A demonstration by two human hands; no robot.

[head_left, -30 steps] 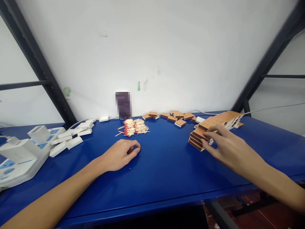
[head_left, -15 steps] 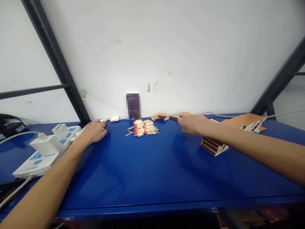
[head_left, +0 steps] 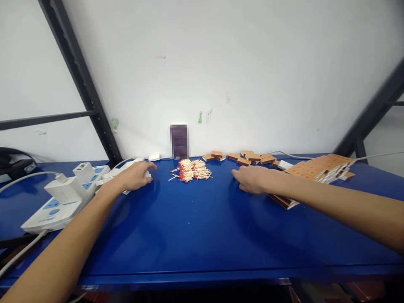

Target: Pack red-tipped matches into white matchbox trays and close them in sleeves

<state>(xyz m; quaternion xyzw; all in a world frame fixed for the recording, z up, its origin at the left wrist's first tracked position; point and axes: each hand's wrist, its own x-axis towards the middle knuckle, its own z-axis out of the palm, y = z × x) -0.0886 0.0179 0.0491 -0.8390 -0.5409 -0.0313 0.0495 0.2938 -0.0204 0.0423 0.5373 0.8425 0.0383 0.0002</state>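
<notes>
My left hand [head_left: 137, 176] is over the left side of the blue table, thumb and forefinger curved around a small white matchbox tray [head_left: 147, 174] partly hidden by the fingers. Other white trays [head_left: 113, 171] lie behind and beside that wrist. Right of centre, my right hand [head_left: 251, 179] hovers low over the table with its forefinger stretched out; nothing shows in it. Orange matchbox covers [head_left: 251, 155] lie just beyond it. Between the hands sits a pile of red-tipped matches [head_left: 192, 169].
A stack of orange matchbox covers [head_left: 318, 166] stands under and behind my right forearm. At the left, a white power strip [head_left: 52, 214] with plugged chargers and cables lies by my left forearm. A blurred dark card [head_left: 179, 142] leans against the wall. Black metal posts [head_left: 94, 105] flank the table.
My left hand has moved right and nearer with the white tray, its forefinger lifting away from the thumb. My right hand has drawn back toward me, uncovering several orange covers by the wall.
</notes>
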